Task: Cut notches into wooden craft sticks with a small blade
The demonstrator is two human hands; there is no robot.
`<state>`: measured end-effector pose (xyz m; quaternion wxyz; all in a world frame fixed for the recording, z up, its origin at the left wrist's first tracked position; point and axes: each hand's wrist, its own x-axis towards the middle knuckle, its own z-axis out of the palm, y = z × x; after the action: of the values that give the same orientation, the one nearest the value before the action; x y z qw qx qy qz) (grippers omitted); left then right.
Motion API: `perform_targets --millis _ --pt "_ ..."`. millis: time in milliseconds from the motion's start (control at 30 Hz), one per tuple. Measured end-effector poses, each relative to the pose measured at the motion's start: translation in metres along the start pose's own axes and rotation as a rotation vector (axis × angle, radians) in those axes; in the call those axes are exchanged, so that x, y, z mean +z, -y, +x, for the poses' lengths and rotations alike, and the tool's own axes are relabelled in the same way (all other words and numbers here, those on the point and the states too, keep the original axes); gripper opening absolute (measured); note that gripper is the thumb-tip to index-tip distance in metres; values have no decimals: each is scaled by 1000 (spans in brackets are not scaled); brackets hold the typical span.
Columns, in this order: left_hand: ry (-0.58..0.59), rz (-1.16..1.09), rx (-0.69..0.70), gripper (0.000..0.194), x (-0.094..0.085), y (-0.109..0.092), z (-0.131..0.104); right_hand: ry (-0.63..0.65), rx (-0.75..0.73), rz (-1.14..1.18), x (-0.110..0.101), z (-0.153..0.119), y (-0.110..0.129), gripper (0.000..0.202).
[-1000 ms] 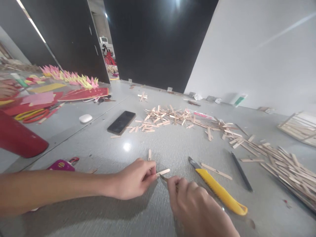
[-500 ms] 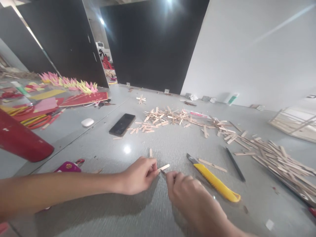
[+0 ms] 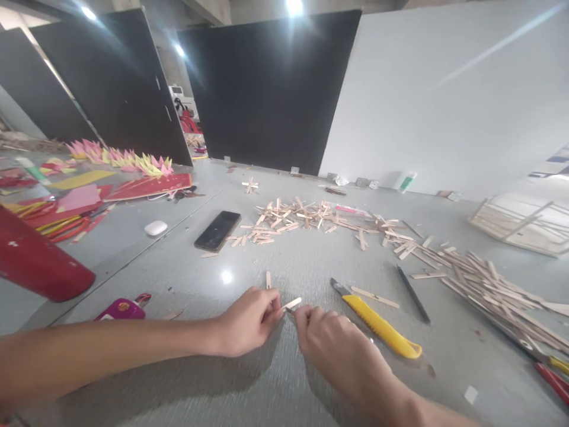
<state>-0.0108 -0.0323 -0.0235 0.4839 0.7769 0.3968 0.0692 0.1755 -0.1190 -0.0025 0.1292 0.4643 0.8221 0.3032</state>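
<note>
Near the middle of the grey table, my left hand (image 3: 251, 320) is closed in a pinch on small wooden sticks. One stick (image 3: 268, 279) points up past its fingers, and another (image 3: 292, 303) sticks out to the right. My right hand (image 3: 326, 332) is closed around a small tool whose thin dark tip (image 3: 290, 311) touches or nearly touches the right-hand stick. The tool's body is hidden in the fingers. A yellow cutter (image 3: 382, 323) lies just right of my right hand, beside a loose stick (image 3: 374, 297).
A pile of short sticks (image 3: 306, 213) lies ahead, with longer strips (image 3: 498, 290) at right. Also about are a phone (image 3: 217, 230), a white case (image 3: 155, 228), a black pen (image 3: 412, 293), a red cylinder (image 3: 48, 261), a purple item (image 3: 122, 309) and a wooden frame (image 3: 524, 228).
The view has shifted slightly, moving most of the table items left and down in the picture. Both hands keep their closed grips, with the dark tip still at the stick.
</note>
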Motion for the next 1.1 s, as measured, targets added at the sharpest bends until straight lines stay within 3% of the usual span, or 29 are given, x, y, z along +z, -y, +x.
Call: perform_targets --millis 267,367,600,733,867,1000,1100 --pt "-65 69 51 32 2 -4 -3 -34 -46 127 19 6 -20 11" --pt "-127 100 108 19 4 -8 -4 -107 -47 199 25 3 -20 28" --pt "-385 243 321 19 -6 -9 1 -291 191 585 36 1 -18 64" --pt "-550 403 463 17 -19 -5 3 -417 247 787 49 1 -18 54" --pt "-663 511 587 18 -28 1 6 -547 273 839 67 -1 -9 48" --pt "-681 523 561 20 -30 5 8 -582 275 870 75 -6 -4 46" --pt "-612 466 469 24 -26 4 8 -594 264 882 73 -10 -5 51"
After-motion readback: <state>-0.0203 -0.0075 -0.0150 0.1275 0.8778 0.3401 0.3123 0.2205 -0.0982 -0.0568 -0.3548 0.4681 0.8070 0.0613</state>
